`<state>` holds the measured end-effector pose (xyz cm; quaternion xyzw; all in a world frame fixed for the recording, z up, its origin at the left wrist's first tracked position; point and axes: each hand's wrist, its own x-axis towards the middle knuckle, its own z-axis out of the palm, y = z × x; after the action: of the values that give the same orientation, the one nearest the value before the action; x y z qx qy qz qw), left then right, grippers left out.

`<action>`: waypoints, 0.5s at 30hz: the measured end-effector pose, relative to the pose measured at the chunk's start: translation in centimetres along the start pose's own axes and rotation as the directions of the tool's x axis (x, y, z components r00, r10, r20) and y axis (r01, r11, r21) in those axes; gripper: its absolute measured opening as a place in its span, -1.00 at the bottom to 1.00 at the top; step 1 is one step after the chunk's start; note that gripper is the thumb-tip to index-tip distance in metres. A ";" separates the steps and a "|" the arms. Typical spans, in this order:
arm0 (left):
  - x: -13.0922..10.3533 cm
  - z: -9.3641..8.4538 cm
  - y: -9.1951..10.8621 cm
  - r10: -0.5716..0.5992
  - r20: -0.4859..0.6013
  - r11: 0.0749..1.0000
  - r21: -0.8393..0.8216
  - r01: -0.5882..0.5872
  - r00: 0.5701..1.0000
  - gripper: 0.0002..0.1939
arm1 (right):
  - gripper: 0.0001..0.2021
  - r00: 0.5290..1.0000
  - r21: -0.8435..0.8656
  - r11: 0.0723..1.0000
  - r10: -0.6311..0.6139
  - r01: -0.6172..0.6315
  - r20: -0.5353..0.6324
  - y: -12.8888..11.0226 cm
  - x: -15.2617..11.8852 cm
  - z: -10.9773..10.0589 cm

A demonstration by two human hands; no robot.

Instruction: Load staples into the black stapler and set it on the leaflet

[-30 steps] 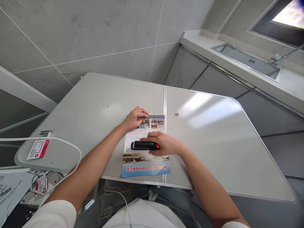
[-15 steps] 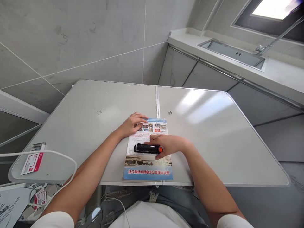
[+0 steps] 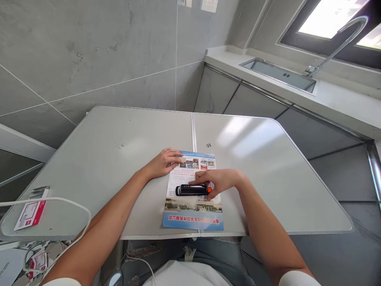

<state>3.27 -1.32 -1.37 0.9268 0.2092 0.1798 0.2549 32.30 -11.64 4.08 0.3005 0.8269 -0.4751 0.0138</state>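
Note:
A printed sheet [image 3: 193, 222] with a blue band and small photos lies on the table, across the seam. On it rests a black stapler [image 3: 190, 190] with an orange end, lying lengthwise from left to right. My right hand [image 3: 220, 180] grips the stapler's orange end, thumb on the near side and fingers on the far side. My left hand [image 3: 166, 162] lies flat on the sheet's far left corner, fingers stretched out and pressing on the paper. Beyond the sheet lie small metal staple pieces [image 3: 208, 145].
A red and white card [image 3: 31, 210] lies at the table's left end, with a white cable [image 3: 59, 200] passing over it. Tiny loose bits [image 3: 121, 145] are scattered left of centre. A counter with a sink [image 3: 279, 74] and faucet [image 3: 336, 49] stands behind at the right.
The sheet, with the stapler on it, has shifted slightly to the right across the table seam. My right hand has moved with it, still on the stapler. The camera view has shifted a little.

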 end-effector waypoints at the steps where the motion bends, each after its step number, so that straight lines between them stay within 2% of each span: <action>1: 0.0 0.0 0.0 0.002 0.006 1.000 0.006 -0.002 1.000 -0.72 | -0.27 1.000 -0.005 1.000 0.004 -0.004 0.020 0.2 -0.2 -0.1; 6: -0.1 0.1 -0.1 -0.024 0.030 1.000 0.014 0.024 0.999 -0.74 | -0.22 0.998 -0.014 0.998 -0.059 0.059 0.027 1.3 -0.9 -0.5; 11: -0.2 0.0 0.1 -0.045 0.071 0.999 0.021 0.044 0.996 -0.72 | -0.21 0.991 -0.056 0.992 -0.121 0.117 -0.062 1.9 -1.6 -0.1; 15: -0.1 -0.2 0.3 -0.054 0.085 0.998 0.030 0.051 0.995 -0.72 | -0.21 0.968 -0.036 0.981 -0.192 0.189 -0.163 1.8 -2.0 0.3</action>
<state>3.21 -1.54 -1.09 0.9313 0.2249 0.1302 0.2554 34.81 -12.13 3.12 0.2578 0.8550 -0.4393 -0.0977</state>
